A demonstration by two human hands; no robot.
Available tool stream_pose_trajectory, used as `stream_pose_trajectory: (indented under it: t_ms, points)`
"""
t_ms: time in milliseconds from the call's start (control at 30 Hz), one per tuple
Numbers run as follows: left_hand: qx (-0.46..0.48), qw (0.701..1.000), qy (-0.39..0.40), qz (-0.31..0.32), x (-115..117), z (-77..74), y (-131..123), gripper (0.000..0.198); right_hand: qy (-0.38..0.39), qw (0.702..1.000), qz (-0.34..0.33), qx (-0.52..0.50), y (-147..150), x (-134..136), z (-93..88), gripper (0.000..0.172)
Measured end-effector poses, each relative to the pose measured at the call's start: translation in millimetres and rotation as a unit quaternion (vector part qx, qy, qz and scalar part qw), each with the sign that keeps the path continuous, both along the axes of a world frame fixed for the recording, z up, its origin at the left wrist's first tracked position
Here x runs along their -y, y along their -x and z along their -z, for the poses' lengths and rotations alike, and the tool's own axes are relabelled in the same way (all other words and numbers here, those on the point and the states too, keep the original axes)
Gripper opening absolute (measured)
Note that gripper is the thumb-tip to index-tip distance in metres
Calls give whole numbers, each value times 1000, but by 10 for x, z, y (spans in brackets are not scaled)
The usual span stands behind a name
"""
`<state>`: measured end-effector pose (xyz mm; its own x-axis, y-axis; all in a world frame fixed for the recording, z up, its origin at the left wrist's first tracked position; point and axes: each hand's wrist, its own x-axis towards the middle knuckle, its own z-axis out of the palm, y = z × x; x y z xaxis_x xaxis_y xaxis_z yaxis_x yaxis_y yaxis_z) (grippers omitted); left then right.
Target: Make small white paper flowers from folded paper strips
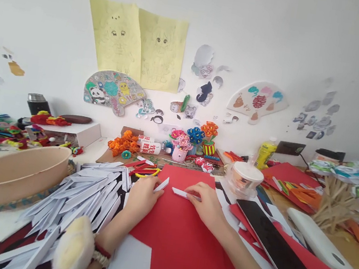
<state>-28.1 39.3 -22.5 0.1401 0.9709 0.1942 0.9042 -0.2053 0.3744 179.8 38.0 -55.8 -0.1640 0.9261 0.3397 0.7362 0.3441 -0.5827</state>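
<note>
My left hand (143,196) is closed on a small folded white paper strip (162,185), whose pointed end sticks out to the upper right. Between the fingers of my right hand (203,202) is another folded white paper piece (180,193), its tip pointing left. The two pieces are apart, with a short gap between them. Both hands are over red paper sheets (178,248). Left of my left hand lies a heap of folded white paper strips (87,197). Yellow-handled scissors (148,172) lie just behind that hand.
A beige basin (14,167) stands at the left. On the right are a black phone or tablet (275,240), a white power-bank-like device (322,243) and a lidded plastic cup (244,179). Colourful craft flowers (195,139) stand at the back by the wall.
</note>
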Motion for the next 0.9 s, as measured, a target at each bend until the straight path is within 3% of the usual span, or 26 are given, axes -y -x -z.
stream_pose_trajectory:
  t_ms: [400,700,900]
  points:
    - [-62,998,-2,11,41,-26,-40,14,45,999,-14,2,-31,-35,43,13]
    - [-57,998,-16,24,55,-10,-48,16,21,999,-4,27,-34,-1,-3,18]
    - [-55,995,-37,72,56,24,-76,14,39,997,-72,3,-29,39,-68,23]
